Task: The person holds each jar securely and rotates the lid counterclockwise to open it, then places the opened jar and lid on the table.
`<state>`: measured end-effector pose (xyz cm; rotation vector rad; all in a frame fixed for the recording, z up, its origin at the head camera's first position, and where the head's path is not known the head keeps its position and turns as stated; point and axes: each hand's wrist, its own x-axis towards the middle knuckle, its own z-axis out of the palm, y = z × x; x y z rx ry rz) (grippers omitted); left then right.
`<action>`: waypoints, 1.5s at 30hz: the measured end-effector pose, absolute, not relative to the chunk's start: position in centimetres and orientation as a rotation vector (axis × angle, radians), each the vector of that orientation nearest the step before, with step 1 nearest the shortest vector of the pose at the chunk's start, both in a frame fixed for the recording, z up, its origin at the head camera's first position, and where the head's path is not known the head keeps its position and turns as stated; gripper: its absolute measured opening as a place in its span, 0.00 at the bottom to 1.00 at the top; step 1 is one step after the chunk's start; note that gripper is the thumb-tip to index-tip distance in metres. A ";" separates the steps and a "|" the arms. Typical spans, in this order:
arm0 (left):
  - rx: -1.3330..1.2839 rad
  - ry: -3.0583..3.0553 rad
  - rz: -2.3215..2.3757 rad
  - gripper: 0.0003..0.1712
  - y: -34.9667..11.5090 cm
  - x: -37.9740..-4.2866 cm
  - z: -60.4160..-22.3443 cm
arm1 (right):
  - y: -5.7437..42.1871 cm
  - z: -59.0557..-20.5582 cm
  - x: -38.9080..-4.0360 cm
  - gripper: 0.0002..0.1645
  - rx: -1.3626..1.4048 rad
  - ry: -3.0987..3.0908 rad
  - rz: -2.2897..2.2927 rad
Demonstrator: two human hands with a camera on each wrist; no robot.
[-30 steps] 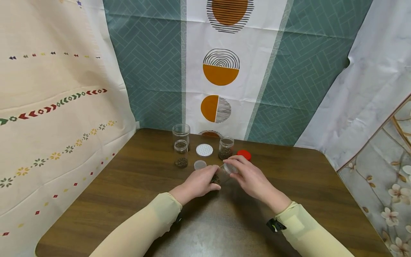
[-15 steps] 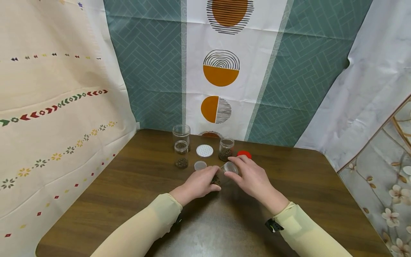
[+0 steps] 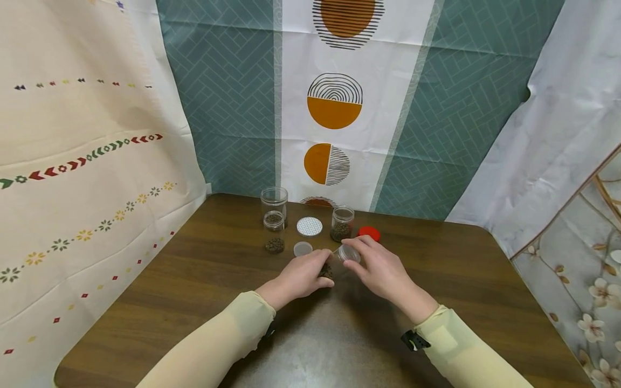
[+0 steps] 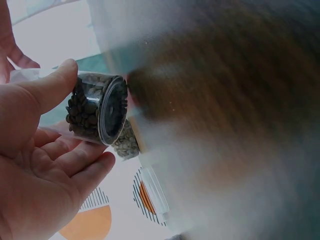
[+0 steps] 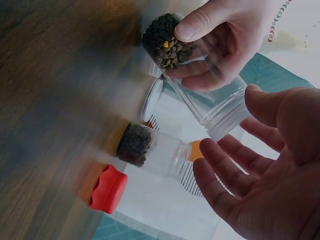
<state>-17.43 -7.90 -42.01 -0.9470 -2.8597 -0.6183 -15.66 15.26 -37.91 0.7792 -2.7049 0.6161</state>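
Note:
My left hand (image 3: 301, 275) grips a clear screw-top jar (image 4: 112, 110) around its lower body. Small brown pellets (image 5: 167, 47) fill its bottom part, one of them yellow-orange. The jar is tilted, its upper end toward my right hand (image 3: 380, 269). A translucent ribbed lid (image 5: 227, 117) sits on that end. My right thumb and curled fingers hold the lid from opposite sides; its far side is partly hidden. Farther back stand a tall small jar (image 3: 274, 237), a big jar (image 3: 274, 196) behind it, and a medium jar (image 3: 342, 223), all uncovered with brown pellets inside.
Lying on the wooden table (image 3: 194, 280) are a small translucent lid (image 3: 303, 249), a white patterned lid (image 3: 309, 226) and a red lid (image 3: 369, 233). Patterned cloths (image 3: 233, 108) hang behind the table's back edge and at both sides.
My right hand's fingers have shifted slightly around the lid, and the thumb has moved across its edge. My left hand and the jar have stayed in almost the same place.

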 end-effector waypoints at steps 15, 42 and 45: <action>-1.027 -2.793 -0.631 0.30 -8.0 -18.5 -43.4 | 15.8 -38.2 -15.4 0.32 0.886 -2.653 0.757; -0.956 -2.871 -0.602 0.31 -7.9 -17.6 -42.1 | 15.0 -37.2 -15.8 0.27 0.726 -2.723 0.629; -0.950 -2.874 -0.606 0.31 -8.0 -17.6 -42.1 | 15.0 -37.2 -15.8 0.27 0.753 -2.710 0.635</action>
